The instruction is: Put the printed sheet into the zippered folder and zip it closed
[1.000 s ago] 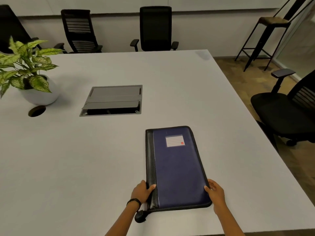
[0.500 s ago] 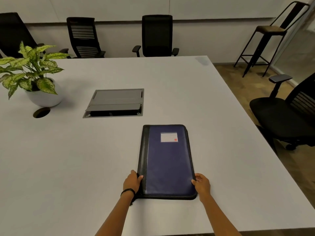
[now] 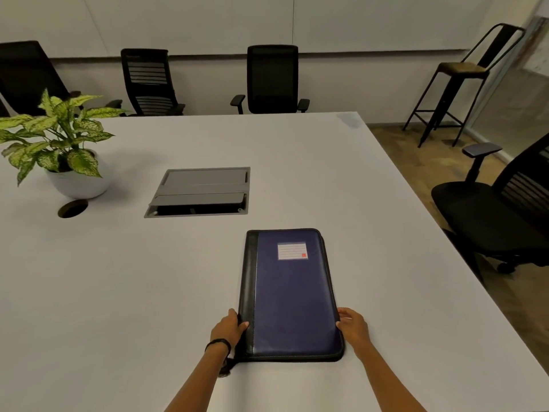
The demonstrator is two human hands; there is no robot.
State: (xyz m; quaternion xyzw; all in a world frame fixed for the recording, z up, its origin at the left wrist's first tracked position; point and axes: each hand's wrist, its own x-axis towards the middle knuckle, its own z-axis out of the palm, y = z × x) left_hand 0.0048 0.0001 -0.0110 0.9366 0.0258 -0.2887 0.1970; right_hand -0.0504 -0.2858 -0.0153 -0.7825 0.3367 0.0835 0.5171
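A dark blue zippered folder (image 3: 294, 295) with a black spine strip and a small lined label lies flat and closed on the white table (image 3: 118, 292), its long side pointing away from me. My left hand (image 3: 227, 328) grips the folder's near left edge, thumb on the black spine. My right hand (image 3: 353, 327) holds the near right edge by the zipper. A black zipper pull or strap hangs by my left wrist at the near left corner. No printed sheet shows.
A grey cable box (image 3: 200, 193) with its lid partly raised is set into the table beyond the folder. A potted plant (image 3: 64, 150) stands at far left beside a round cable hole (image 3: 72, 208). Black office chairs (image 3: 502, 215) stand at right and along the far edge.
The folder has turned from a slant to lie straight in front of me, both hands staying on its near corners. The camera has tilted slightly.
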